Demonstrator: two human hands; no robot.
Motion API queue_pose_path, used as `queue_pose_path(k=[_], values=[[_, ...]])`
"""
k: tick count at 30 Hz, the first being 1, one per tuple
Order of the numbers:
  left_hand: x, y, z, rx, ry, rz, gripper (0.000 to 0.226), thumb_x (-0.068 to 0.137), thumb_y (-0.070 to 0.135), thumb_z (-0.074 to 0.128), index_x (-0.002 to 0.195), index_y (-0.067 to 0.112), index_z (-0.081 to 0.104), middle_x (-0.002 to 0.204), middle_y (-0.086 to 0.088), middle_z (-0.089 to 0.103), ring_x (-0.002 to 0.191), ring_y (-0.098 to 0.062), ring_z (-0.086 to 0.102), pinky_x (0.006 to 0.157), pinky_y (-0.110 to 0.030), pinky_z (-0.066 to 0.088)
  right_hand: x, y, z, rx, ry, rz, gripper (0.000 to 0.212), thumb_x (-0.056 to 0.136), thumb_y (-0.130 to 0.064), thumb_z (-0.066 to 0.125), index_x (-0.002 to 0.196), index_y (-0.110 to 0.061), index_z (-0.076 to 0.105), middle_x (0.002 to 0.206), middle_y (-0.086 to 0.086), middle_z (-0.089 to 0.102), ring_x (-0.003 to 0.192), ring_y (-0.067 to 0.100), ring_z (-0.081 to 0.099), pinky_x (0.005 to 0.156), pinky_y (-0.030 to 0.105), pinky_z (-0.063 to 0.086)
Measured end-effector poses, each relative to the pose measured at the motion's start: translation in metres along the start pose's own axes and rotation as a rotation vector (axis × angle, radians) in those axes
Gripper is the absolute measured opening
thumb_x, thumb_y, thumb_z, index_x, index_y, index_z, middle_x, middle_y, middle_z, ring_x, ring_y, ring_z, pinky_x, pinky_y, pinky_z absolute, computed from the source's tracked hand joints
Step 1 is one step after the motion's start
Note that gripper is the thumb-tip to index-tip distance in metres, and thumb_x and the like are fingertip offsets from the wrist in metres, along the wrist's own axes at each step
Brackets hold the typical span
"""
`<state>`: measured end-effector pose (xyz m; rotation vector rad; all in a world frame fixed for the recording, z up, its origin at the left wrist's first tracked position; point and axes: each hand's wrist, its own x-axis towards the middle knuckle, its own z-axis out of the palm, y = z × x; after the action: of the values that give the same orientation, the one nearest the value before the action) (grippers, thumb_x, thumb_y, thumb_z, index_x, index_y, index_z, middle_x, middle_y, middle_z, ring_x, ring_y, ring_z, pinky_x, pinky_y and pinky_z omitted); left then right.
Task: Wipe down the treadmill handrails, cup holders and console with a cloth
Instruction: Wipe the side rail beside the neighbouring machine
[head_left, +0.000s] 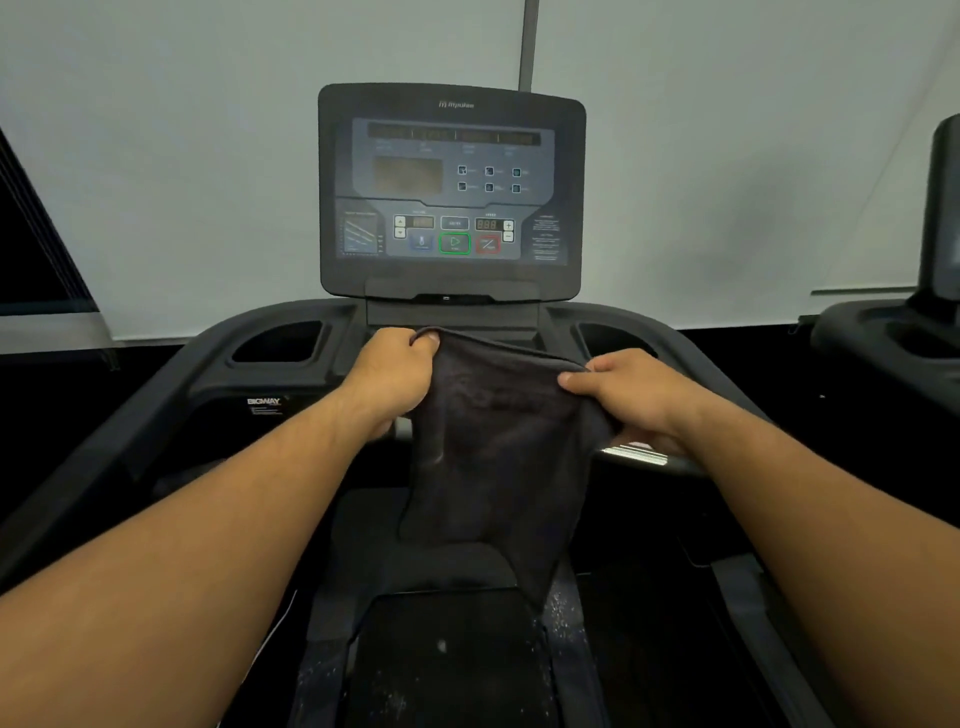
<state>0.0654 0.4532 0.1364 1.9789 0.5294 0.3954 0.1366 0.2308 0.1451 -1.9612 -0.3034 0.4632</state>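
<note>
Cloth (498, 441), dark grey, hangs in front of the treadmill's lower dash, held up by its top edge btwn both hands, approx level w/ the tray (452, 314) under the console (452, 192). L hand (395, 374) has its fingers curled round the top left corner, bunching it. R hand (634, 395) pinches the top right edge, thumb on the near side, fingers behind. Hands are apart w/ the top edge stretched btwn them, sloping down a bit to the R. The rest dangles to a point over the front of the belt (447, 675). Whether the cloth brushes the tray behind it, can't tell.

Console stands upright just beyond, displays dim, green button (455, 243) and red button (488, 244) side by side low centre. L cup holder (278, 341) and R cup holder (613, 338) flank the tray. Silver grip sensor (636, 453) peeks out below the R hand. Belt area shows pale specks. Second treadmill (909, 332) sits at far right, pale wall (182, 182) behind it all.
</note>
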Motion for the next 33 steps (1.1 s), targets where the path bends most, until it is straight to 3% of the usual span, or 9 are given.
queue_pose_path(k=[4, 10, 14, 19, 23, 25, 28, 30, 33], values=[[-0.032, 0.011, 0.036, -0.248, -0.118, -0.074, 0.030, 0.101, 0.021, 0.046, 0.095, 0.005, 0.070, 0.084, -0.012, 0.074, 0.071, -0.023, 0.070, 0.066, -0.042, 0.059, -0.007, 0.001, -0.002, 0.354, -0.020, 0.065, 0.012, 0.090, -0.006, 0.061, 0.100, 0.000, 0.065, 0.094, 0.017, 0.067, 0.072, 0.025, 0.068, 0.054, 0.034, 0.056], [-0.076, 0.031, 0.083, -0.404, -0.275, -0.064, 0.036, 0.101, 0.031, 0.044, 0.106, 0.005, 0.069, 0.097, -0.016, 0.074, 0.081, -0.027, 0.067, 0.075, -0.041, 0.054, -0.025, 0.000, -0.009, 0.510, -0.144, 0.067, 0.010, 0.091, -0.005, 0.054, 0.096, 0.003, 0.059, 0.086, 0.023, 0.068, 0.071, 0.031, 0.071, 0.066, 0.042, 0.061], [-0.089, 0.025, 0.092, -0.322, -0.336, 0.102, 0.025, 0.089, 0.036, 0.066, 0.105, 0.018, 0.072, 0.099, -0.005, 0.076, 0.096, -0.022, 0.071, 0.089, -0.047, 0.057, -0.037, 0.007, -0.028, 0.408, -0.269, 0.066, 0.027, 0.092, -0.021, 0.043, 0.093, -0.006, 0.065, 0.091, 0.016, 0.073, 0.083, 0.029, 0.070, 0.083, 0.044, 0.055], [-0.104, 0.026, 0.098, -0.032, -0.311, 0.221, 0.016, 0.095, 0.013, 0.059, 0.089, 0.018, 0.074, 0.094, -0.010, 0.076, 0.089, -0.025, 0.071, 0.089, -0.045, 0.055, -0.047, 0.019, -0.051, 0.092, -0.194, -0.024, 0.031, 0.090, -0.030, 0.046, 0.082, -0.010, 0.069, 0.073, 0.005, 0.065, 0.066, 0.019, 0.060, 0.066, 0.033, 0.046], [-0.116, 0.038, 0.100, -0.026, -0.333, 0.187, 0.028, 0.096, 0.007, 0.051, 0.076, 0.016, 0.067, 0.071, 0.003, 0.068, 0.068, -0.008, 0.060, 0.069, -0.030, 0.047, -0.051, 0.034, -0.063, 0.013, -0.123, -0.216, 0.011, 0.081, -0.008, 0.059, 0.084, -0.016, 0.066, 0.080, 0.003, 0.062, 0.074, 0.015, 0.056, 0.057, 0.021, 0.044], [-0.120, 0.045, 0.098, -0.003, -0.317, 0.193, 0.022, 0.094, 0.010, 0.050, 0.083, 0.013, 0.069, 0.077, -0.008, 0.069, 0.073, -0.013, 0.059, 0.073, -0.037, 0.047, -0.055, 0.044, -0.064, -0.016, -0.252, -0.323, 0.033, 0.078, 0.006, 0.064, 0.101, -0.017, 0.064, 0.099, 0.005, 0.068, 0.085, 0.012, 0.062, 0.066, 0.015, 0.049], [-0.128, 0.056, 0.093, -0.058, -0.282, 0.179, 0.026, 0.094, 0.006, 0.046, 0.097, 0.009, 0.071, 0.095, -0.017, 0.071, 0.083, -0.018, 0.061, 0.083, -0.039, 0.050, -0.059, 0.055, -0.061, -0.014, -0.372, -0.347, 0.036, 0.081, 0.003, 0.069, 0.113, -0.011, 0.063, 0.107, 0.012, 0.071, 0.100, 0.023, 0.068, 0.090, 0.037, 0.055], [-0.130, 0.061, 0.088, -0.034, -0.245, 0.207, 0.027, 0.094, 0.004, 0.043, 0.100, 0.007, 0.070, 0.097, -0.016, 0.071, 0.083, -0.013, 0.060, 0.083, -0.036, 0.050, -0.063, 0.055, -0.060, -0.100, -0.363, -0.347, 0.021, 0.084, -0.009, 0.072, 0.104, -0.009, 0.069, 0.099, 0.012, 0.073, 0.097, 0.029, 0.069, 0.090, 0.047, 0.054], [-0.129, 0.055, 0.077, 0.174, -0.201, 0.281, 0.026, 0.095, 0.009, 0.042, 0.098, 0.009, 0.068, 0.081, -0.003, 0.067, 0.072, -0.005, 0.059, 0.072, -0.028, 0.052, -0.075, 0.053, -0.058, -0.278, -0.342, -0.358, 0.016, 0.086, -0.028, 0.071, 0.095, -0.015, 0.072, 0.089, 0.007, 0.074, 0.087, 0.023, 0.070, 0.077, 0.042, 0.059]])
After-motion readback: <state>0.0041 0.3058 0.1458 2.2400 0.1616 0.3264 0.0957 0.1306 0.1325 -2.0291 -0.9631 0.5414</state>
